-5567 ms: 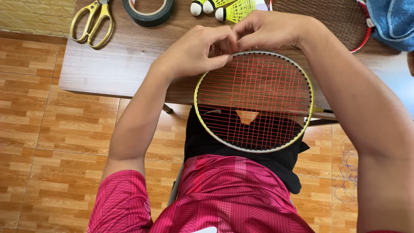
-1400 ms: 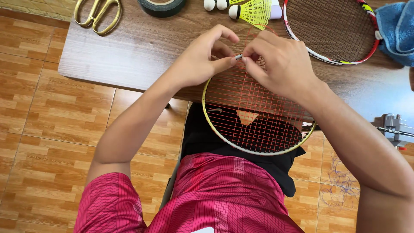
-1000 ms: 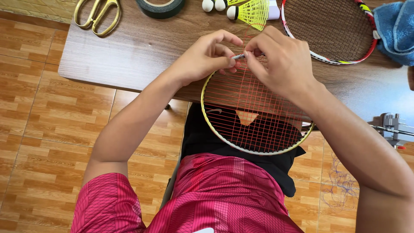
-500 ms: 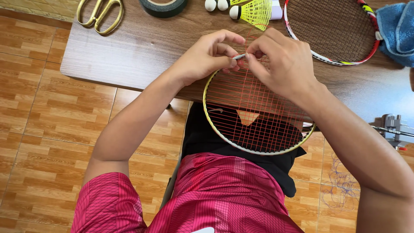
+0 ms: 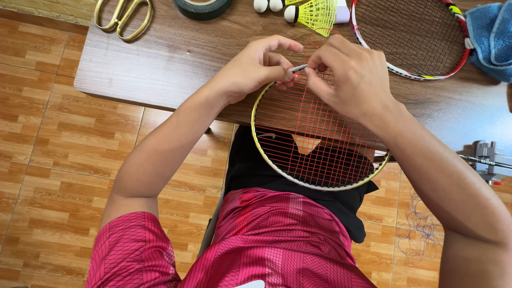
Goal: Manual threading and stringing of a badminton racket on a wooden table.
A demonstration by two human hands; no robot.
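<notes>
A yellow-framed badminton racket (image 5: 277,169) with red strings rests between my lap and the edge of a wooden table (image 5: 160,64). My left hand (image 5: 250,69) grips the top of the racket frame, thumb and fingers pinched at the rim. My right hand (image 5: 354,77) pinches a thin red string at the same spot, touching the left fingertips. A loop of red string (image 5: 320,37) curls up above both hands. A small silver piece (image 5: 297,68) shows between the fingertips.
On the table lie gold scissors (image 5: 124,18), a dark tape roll (image 5: 202,7), a yellow shuttlecock (image 5: 312,12), a red-and-white racket (image 5: 410,34) and a blue towel (image 5: 490,37). A metal clamp (image 5: 488,160) sits at the right edge. Tiled floor lies below.
The view has shifted slightly. Both hands stay at the top of the racket frame, fingers working the string; the racket has barely moved over the last second.
</notes>
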